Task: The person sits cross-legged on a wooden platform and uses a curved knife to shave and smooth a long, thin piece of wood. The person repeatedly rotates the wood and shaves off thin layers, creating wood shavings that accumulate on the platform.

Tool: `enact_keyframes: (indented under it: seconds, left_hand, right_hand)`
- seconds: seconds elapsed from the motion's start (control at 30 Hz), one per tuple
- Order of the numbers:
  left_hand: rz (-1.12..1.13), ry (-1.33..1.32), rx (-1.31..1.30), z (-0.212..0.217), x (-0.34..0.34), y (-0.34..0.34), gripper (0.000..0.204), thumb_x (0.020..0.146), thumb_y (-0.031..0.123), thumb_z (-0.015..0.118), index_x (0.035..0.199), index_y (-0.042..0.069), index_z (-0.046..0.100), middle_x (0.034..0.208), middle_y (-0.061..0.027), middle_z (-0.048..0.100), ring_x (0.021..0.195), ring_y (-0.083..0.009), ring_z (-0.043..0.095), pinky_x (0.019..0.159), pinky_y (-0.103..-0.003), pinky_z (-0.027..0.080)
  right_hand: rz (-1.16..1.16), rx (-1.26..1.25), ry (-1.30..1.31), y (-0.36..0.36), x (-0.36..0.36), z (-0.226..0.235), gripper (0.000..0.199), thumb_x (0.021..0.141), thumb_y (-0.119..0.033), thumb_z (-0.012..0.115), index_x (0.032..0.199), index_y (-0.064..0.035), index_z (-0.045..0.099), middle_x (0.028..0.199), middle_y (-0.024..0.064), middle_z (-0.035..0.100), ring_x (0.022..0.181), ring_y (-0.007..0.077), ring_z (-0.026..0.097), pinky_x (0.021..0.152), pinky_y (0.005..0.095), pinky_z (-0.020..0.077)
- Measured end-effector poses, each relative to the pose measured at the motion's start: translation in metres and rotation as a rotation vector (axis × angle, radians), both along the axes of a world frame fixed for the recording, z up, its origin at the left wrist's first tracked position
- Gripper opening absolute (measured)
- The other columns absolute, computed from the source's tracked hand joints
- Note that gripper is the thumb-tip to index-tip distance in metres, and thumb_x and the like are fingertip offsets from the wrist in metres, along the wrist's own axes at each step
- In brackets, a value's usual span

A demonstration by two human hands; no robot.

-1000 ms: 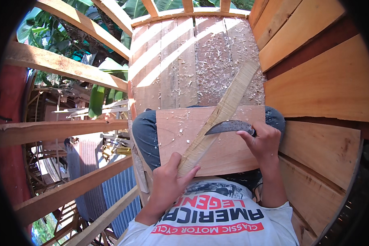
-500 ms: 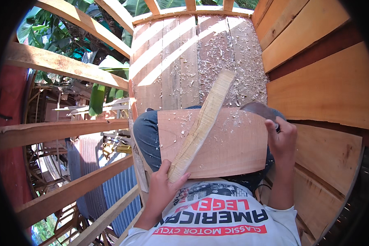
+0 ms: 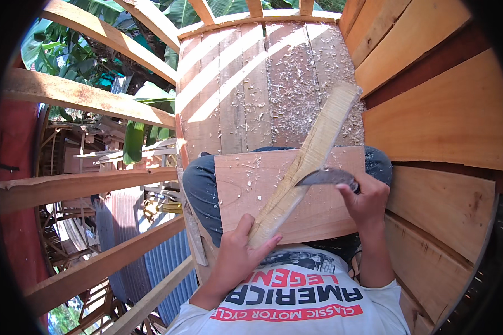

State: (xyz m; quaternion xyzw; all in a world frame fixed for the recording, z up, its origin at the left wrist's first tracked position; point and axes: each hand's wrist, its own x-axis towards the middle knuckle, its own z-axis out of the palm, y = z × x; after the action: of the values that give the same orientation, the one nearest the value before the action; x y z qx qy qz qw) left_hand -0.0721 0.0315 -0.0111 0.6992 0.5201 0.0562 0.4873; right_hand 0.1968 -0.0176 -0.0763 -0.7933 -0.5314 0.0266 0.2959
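Note:
My left hand (image 3: 244, 250) grips the near end of a long, pale piece of wood (image 3: 324, 131). The piece slants away to the far right, and its upper face looks rough and partly cut. My right hand (image 3: 367, 202) is closed round the handle of a curved knife (image 3: 328, 177), mostly hidden by the fingers. The dark blade points left and its tip meets the wood near mid-length; whether it bites in I cannot tell. Under both lies a flat wooden board (image 3: 243, 192) across my lap, with a few chips on it.
Wood shavings (image 3: 296, 67) cover much of the plank floor (image 3: 207, 131) ahead. Upright wooden boards (image 3: 436, 111) form a wall on the right. An open railing of wooden beams (image 3: 89, 181) runs along the left, with corrugated sheets (image 3: 170, 268) and leaves beyond it.
The knife has come left and down from beyond the board's right edge onto the wood. The piece of wood has shifted right with my left hand.

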Motion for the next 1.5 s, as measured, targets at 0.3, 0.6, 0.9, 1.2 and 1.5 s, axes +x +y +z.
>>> enact_keyframes:
  seconds: [0.3, 0.6, 0.9, 1.2, 1.5]
  left_hand:
    - [0.085, -0.035, -0.109, -0.015, -0.004, -0.009, 0.042, 0.077, 0.030, 0.077, 0.091, -0.001, 0.052, 0.073, -0.0215, 0.063, 0.066, -0.0260, 0.067, 0.058, -0.033, 0.049]
    - [-0.007, 0.013, -0.052, -0.005, 0.003, -0.015, 0.042, 0.078, 0.030, 0.076, 0.093, -0.001, 0.051, 0.072, -0.0216, 0.063, 0.065, -0.0308, 0.067, 0.055, -0.035, 0.049]
    - [0.021, 0.011, -0.097, -0.011, 0.003, -0.017, 0.045, 0.078, 0.033, 0.075, 0.092, -0.001, 0.051, 0.072, -0.0230, 0.062, 0.068, -0.0339, 0.067, 0.057, -0.037, 0.049]
    - [-0.031, 0.033, -0.107, -0.012, -0.004, -0.027, 0.043, 0.078, 0.032, 0.075, 0.091, -0.001, 0.051, 0.071, -0.0228, 0.061, 0.067, -0.0339, 0.067, 0.057, -0.037, 0.049]
    - [-0.038, 0.096, -0.022, -0.011, -0.009, -0.021, 0.044, 0.077, 0.033, 0.077, 0.089, 0.000, 0.050, 0.065, -0.0214, 0.060, 0.063, -0.0326, 0.066, 0.054, -0.037, 0.049]
  right_hand:
    - [0.165, -0.041, 0.070, 0.000, -0.009, 0.012, 0.059, 0.079, -0.057, 0.064, 0.058, -0.0030, 0.052, 0.049, 0.0128, 0.047, 0.045, 0.0324, 0.052, 0.044, 0.0383, 0.0395]
    - [-0.167, 0.017, 0.152, 0.006, 0.040, -0.014, 0.063, 0.076, -0.061, 0.065, 0.056, -0.0034, 0.050, 0.049, 0.0125, 0.047, 0.044, 0.0327, 0.051, 0.042, 0.0396, 0.0376]
    - [0.276, -0.113, 0.104, -0.012, -0.018, 0.008, 0.059, 0.077, -0.059, 0.066, 0.058, -0.0037, 0.054, 0.050, 0.0132, 0.049, 0.047, 0.0346, 0.054, 0.045, 0.0385, 0.0414]
    - [0.234, -0.155, 0.080, -0.012, 0.003, 0.013, 0.058, 0.084, -0.053, 0.061, 0.056, -0.0034, 0.050, 0.052, 0.0155, 0.052, 0.053, 0.0365, 0.057, 0.046, 0.0405, 0.0424]
    - [0.231, -0.058, 0.114, -0.002, 0.002, 0.014, 0.039, 0.089, -0.041, 0.059, 0.075, -0.0048, 0.056, 0.056, 0.0164, 0.055, 0.057, 0.0359, 0.059, 0.049, 0.0403, 0.0441]
